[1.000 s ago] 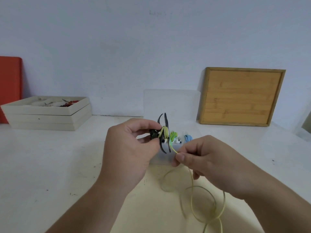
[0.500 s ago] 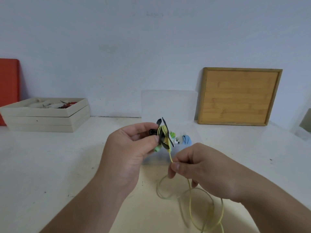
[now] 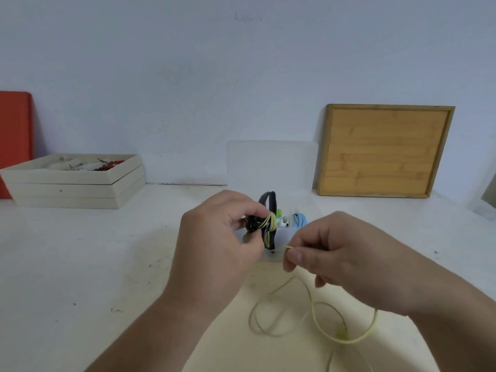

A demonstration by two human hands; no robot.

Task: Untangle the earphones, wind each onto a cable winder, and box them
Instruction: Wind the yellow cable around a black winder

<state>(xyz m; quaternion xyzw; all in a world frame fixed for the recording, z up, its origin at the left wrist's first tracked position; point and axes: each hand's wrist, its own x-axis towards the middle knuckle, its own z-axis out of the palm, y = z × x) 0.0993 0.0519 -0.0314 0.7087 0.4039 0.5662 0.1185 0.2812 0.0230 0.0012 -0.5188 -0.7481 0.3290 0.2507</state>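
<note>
White tabletop (image 3: 80, 264) is running back to a pale wall, with lots of bare surface lying open on the left. Far left, a red board (image 3: 14, 140) is getting cut off by the frame edge, and stacked cream trays (image 3: 72, 189) are sitting just beside it.

The left hand (image 3: 220, 237) is curling around a black cable winder (image 3: 272, 201), gripping it up off the table in front of the clear box (image 3: 284, 238), which is holding green, white and blue bundles. A few turns of the yellow-green earphone cable (image 3: 357, 341) are wrapping the winder's middle.

Versus half a second back, the winder is standing more upright, and the right hand (image 3: 341, 253) is sitting higher and further right, pulling the cable sideways. It's pinching the cable between thumb and forefinger, other fingers loosely curled.

The rest of the cable is lying in loose loops under the right wrist, trailing off the bottom edge. A bamboo tray (image 3: 386, 151) is leaning on the wall at right, well apart from the hands.
</note>
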